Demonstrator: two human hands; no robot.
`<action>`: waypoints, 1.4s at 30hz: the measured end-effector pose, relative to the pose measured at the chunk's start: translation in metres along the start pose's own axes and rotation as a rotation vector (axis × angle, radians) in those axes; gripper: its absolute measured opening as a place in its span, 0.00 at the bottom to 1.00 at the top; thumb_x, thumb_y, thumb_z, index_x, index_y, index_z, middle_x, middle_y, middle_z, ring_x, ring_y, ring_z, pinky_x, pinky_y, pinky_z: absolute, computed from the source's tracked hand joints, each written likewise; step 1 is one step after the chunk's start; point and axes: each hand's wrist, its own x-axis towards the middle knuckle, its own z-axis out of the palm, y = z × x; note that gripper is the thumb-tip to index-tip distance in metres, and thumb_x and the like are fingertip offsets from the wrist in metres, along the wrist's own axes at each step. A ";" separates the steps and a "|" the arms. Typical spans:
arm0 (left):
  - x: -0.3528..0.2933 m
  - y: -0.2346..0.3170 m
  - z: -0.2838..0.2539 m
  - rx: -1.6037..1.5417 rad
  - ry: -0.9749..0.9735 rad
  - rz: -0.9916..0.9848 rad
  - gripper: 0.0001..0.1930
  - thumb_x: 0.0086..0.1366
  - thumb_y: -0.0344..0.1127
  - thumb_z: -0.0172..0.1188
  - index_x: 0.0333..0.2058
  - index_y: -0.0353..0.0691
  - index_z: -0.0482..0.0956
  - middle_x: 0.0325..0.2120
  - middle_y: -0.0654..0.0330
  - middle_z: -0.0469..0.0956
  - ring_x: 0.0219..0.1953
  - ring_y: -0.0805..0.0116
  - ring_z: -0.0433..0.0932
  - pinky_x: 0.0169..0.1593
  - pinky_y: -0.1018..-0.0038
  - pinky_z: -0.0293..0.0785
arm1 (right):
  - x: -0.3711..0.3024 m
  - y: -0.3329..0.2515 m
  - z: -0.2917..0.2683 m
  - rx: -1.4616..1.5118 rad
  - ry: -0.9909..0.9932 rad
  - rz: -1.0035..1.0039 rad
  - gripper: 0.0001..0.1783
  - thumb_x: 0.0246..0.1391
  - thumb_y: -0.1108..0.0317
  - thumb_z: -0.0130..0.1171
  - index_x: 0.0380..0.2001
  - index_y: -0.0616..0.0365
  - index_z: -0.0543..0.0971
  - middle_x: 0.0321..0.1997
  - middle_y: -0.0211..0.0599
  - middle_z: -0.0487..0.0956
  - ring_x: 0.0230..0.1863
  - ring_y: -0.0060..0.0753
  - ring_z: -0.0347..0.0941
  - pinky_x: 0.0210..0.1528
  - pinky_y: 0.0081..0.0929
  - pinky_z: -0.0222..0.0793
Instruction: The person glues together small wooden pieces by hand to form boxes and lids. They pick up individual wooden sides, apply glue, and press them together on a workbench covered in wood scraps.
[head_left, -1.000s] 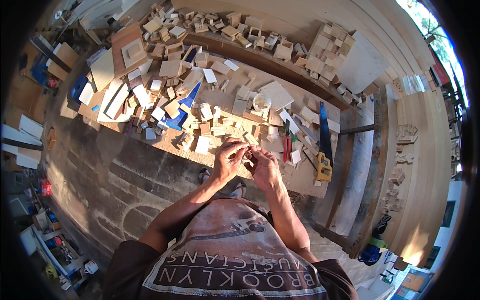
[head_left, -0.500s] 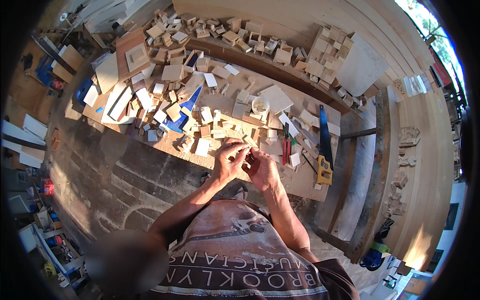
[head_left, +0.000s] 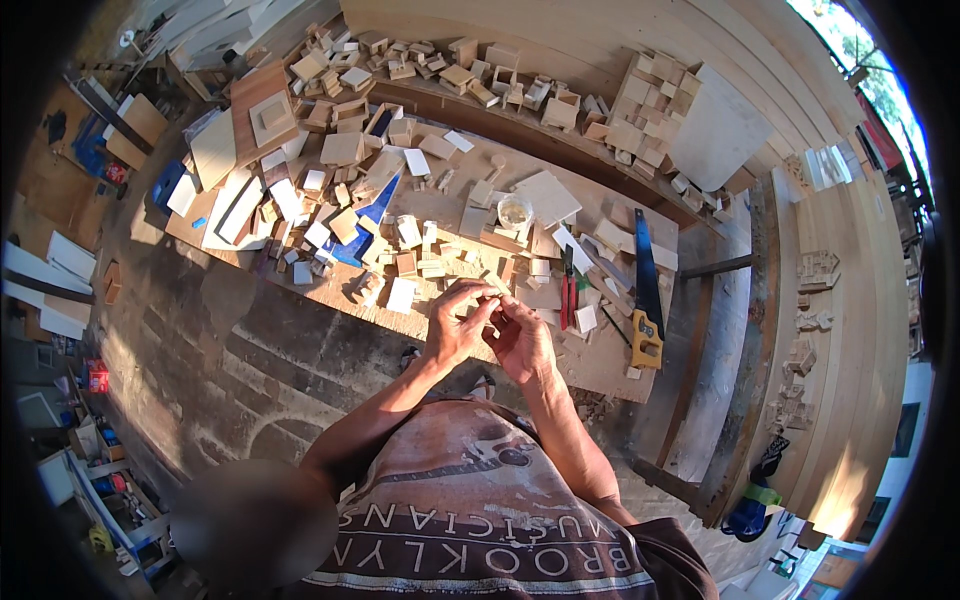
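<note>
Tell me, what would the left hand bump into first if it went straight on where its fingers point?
The left hand would probably meet the right hand first. They're so close that I can't tell whether they already touch.

The left forearm is pointing to one o'clock, and the right forearm is pointing to eleven o'clock. The left hand and right hand are facing each other, their bent fingers holding very close together.

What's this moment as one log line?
left hand: curled | right hand: curled, close to left | anything held: unclear | on workbench: wood blocks, red-handled tool, handsaw
</note>
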 end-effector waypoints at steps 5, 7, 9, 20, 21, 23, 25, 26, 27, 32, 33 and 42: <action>0.005 0.003 -0.009 0.207 -0.095 0.145 0.09 0.57 0.18 0.64 0.37 0.33 0.82 0.35 0.55 0.80 0.37 0.61 0.82 0.39 0.71 0.79 | 0.002 0.005 -0.005 -0.238 0.175 -0.154 0.04 0.57 0.68 0.64 0.32 0.56 0.81 0.31 0.23 0.78 0.33 0.17 0.72 0.39 0.23 0.70; 0.007 0.010 -0.013 0.309 -0.137 0.159 0.09 0.56 0.18 0.64 0.37 0.34 0.83 0.34 0.54 0.81 0.38 0.59 0.82 0.38 0.70 0.79 | 0.004 0.004 -0.003 -0.379 0.217 -0.202 0.05 0.57 0.68 0.64 0.33 0.58 0.81 0.30 0.24 0.78 0.30 0.16 0.70 0.37 0.20 0.67; 0.008 0.013 -0.016 0.390 -0.170 0.205 0.12 0.55 0.18 0.64 0.38 0.35 0.82 0.36 0.55 0.81 0.39 0.57 0.82 0.40 0.68 0.80 | 0.008 0.006 -0.007 -0.531 0.225 -0.264 0.06 0.59 0.68 0.63 0.35 0.60 0.81 0.29 0.26 0.78 0.29 0.17 0.70 0.34 0.19 0.67; 0.018 -0.006 -0.031 0.531 -0.301 0.236 0.16 0.53 0.18 0.62 0.42 0.36 0.82 0.40 0.55 0.82 0.42 0.57 0.82 0.43 0.67 0.82 | 0.030 0.015 -0.005 -0.660 0.296 -0.283 0.14 0.57 0.66 0.63 0.40 0.69 0.82 0.30 0.31 0.80 0.31 0.19 0.71 0.35 0.19 0.66; 0.020 -0.010 -0.031 0.512 -0.291 0.234 0.15 0.54 0.18 0.62 0.42 0.36 0.82 0.39 0.54 0.82 0.41 0.57 0.83 0.42 0.68 0.81 | 0.034 0.015 -0.006 -0.696 0.285 -0.286 0.13 0.57 0.66 0.63 0.39 0.66 0.82 0.30 0.30 0.80 0.31 0.19 0.71 0.34 0.19 0.66; 0.027 -0.028 -0.028 0.325 -0.245 0.143 0.14 0.56 0.17 0.59 0.40 0.36 0.82 0.39 0.54 0.82 0.40 0.58 0.83 0.42 0.68 0.81 | 0.043 0.011 -0.007 -0.768 0.265 -0.289 0.10 0.58 0.66 0.63 0.38 0.62 0.83 0.29 0.28 0.79 0.30 0.18 0.72 0.34 0.19 0.67; 0.042 -0.029 -0.025 0.207 -0.112 -0.004 0.08 0.58 0.20 0.62 0.36 0.35 0.84 0.34 0.53 0.84 0.36 0.61 0.84 0.40 0.71 0.80 | 0.053 -0.006 -0.001 -0.881 0.233 -0.326 0.10 0.56 0.67 0.64 0.38 0.62 0.83 0.32 0.32 0.81 0.33 0.23 0.75 0.36 0.22 0.70; 0.049 -0.036 -0.026 0.194 -0.102 -0.059 0.07 0.59 0.21 0.63 0.36 0.35 0.84 0.34 0.53 0.85 0.35 0.62 0.84 0.39 0.71 0.80 | 0.066 -0.022 -0.002 -1.173 0.255 -0.549 0.09 0.54 0.69 0.64 0.37 0.61 0.83 0.33 0.35 0.81 0.34 0.27 0.76 0.37 0.25 0.72; 0.054 -0.045 -0.025 0.179 -0.096 -0.116 0.07 0.59 0.22 0.63 0.36 0.35 0.84 0.34 0.53 0.85 0.35 0.64 0.84 0.39 0.72 0.80 | 0.081 -0.040 -0.001 -1.461 0.278 -0.776 0.08 0.53 0.70 0.63 0.37 0.60 0.83 0.33 0.39 0.82 0.34 0.31 0.77 0.38 0.29 0.73; 0.086 -0.099 -0.010 -0.001 -0.175 -0.425 0.15 0.66 0.23 0.51 0.50 0.33 0.78 0.33 0.50 0.84 0.32 0.60 0.82 0.38 0.68 0.79 | 0.155 -0.097 0.003 -2.029 0.283 -0.796 0.07 0.50 0.69 0.61 0.33 0.54 0.84 0.47 0.45 0.78 0.44 0.52 0.78 0.45 0.42 0.75; 0.099 -0.100 -0.007 -0.097 -0.198 -0.587 0.19 0.68 0.23 0.46 0.55 0.34 0.76 0.32 0.49 0.83 0.31 0.58 0.81 0.36 0.66 0.77 | 0.164 -0.100 0.009 -2.106 0.300 -0.693 0.08 0.50 0.69 0.61 0.34 0.53 0.84 0.47 0.46 0.78 0.45 0.54 0.78 0.45 0.42 0.75; 0.111 -0.115 0.002 0.227 -0.361 -0.070 0.27 0.59 0.19 0.49 0.58 0.38 0.73 0.27 0.43 0.79 0.28 0.49 0.78 0.33 0.63 0.73 | 0.223 -0.105 0.001 -2.303 0.246 -0.225 0.13 0.43 0.76 0.62 0.36 0.67 0.83 0.51 0.59 0.76 0.49 0.62 0.76 0.51 0.41 0.76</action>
